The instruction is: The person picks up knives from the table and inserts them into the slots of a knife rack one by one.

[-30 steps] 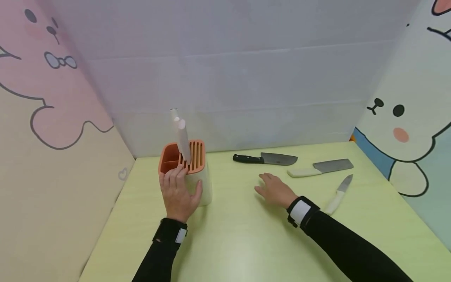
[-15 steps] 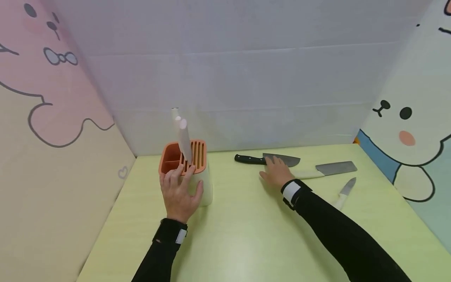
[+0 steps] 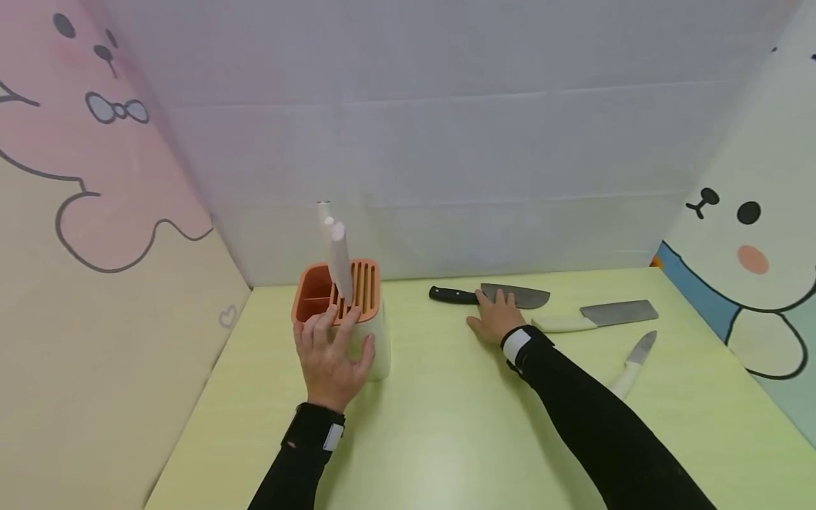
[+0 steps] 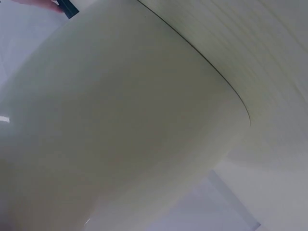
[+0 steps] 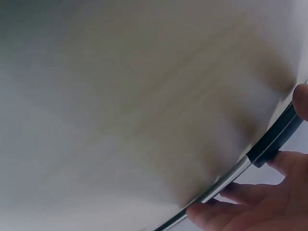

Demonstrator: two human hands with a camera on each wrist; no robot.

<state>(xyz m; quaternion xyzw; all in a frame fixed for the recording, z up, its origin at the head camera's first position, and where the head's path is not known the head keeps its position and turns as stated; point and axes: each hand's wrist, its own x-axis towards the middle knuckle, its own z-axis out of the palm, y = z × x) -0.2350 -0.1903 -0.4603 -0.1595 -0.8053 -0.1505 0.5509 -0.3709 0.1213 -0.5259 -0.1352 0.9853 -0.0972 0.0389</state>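
Note:
A cream knife block [image 3: 381, 347] with an orange slotted top stands at the left. Several white handles [image 3: 342, 262] stick up from it. My left hand [image 3: 331, 365] rests against its front, fingertips on the orange rim and thumb spread along the wall. That pale wall fills most of the left wrist view. Farther right, my right hand [image 3: 496, 319] pinches a black-handled kitchen knife [image 3: 449, 295] lying near the back of the table. In the right wrist view the thumb is at the black handle [image 5: 276, 137], and other fingertips touch the handle and blade.
A white-handled cleaver [image 3: 618, 312] lies right of my right hand. Below it is a small white-handled knife [image 3: 640, 348], its handle partly behind my sleeve. A plain wall [image 3: 459, 177] rises behind the yellow-green table [image 3: 421, 439], with cartoon-printed walls at both sides.
My right hand has moved forward from the table onto the black-handled kitchen knife, where its fingers have settled. My left hand stays on the knife block. The head view has shifted slightly.

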